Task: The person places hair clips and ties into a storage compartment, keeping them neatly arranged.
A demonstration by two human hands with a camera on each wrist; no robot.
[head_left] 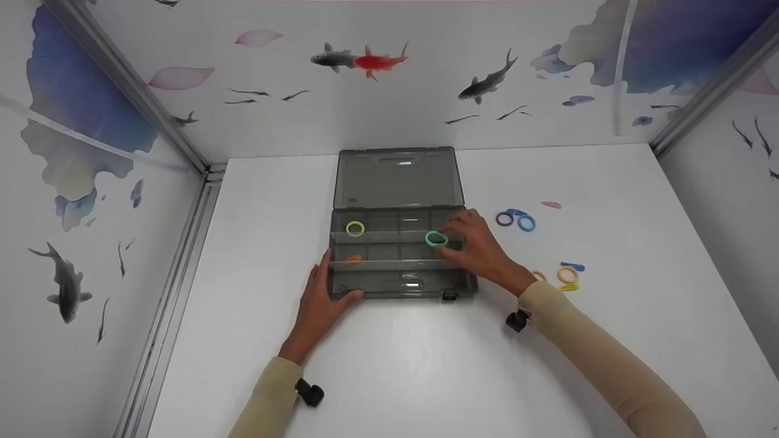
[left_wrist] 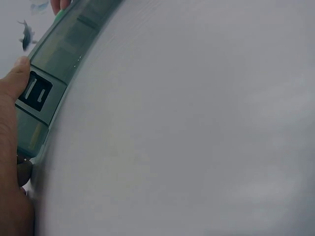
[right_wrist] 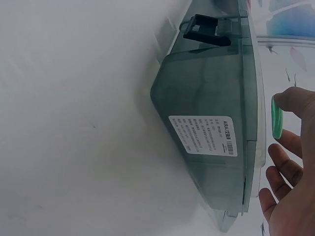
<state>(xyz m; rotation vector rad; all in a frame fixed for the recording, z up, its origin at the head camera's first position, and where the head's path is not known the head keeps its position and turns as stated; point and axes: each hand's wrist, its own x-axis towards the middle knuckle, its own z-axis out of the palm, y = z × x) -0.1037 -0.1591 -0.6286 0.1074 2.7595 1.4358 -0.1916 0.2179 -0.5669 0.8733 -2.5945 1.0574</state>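
Note:
My right hand (head_left: 478,246) pinches a green hair tie (right_wrist: 277,118) between thumb and index finger, over the right part of the grey see-through divided box (head_left: 395,285). The other fingers are loosely bent beside the box in the right wrist view. My left hand (head_left: 319,301) holds the box's front left corner, thumb (left_wrist: 20,73) on the front edge and fingers along the left side. Inside the box, a yellow hair tie (head_left: 347,230) is in the back left compartment, and an orange clip (head_left: 354,259) is in the row before it.
The box's lid (head_left: 398,179) stands open at the back. Right of the box, a purple hair tie (head_left: 497,219) and a blue hair tie (head_left: 527,230) lie on the white table (head_left: 389,365). A pink clip (head_left: 551,205) is farther back; an orange hair tie (head_left: 560,281) and a yellow clip (head_left: 569,288) are nearer.

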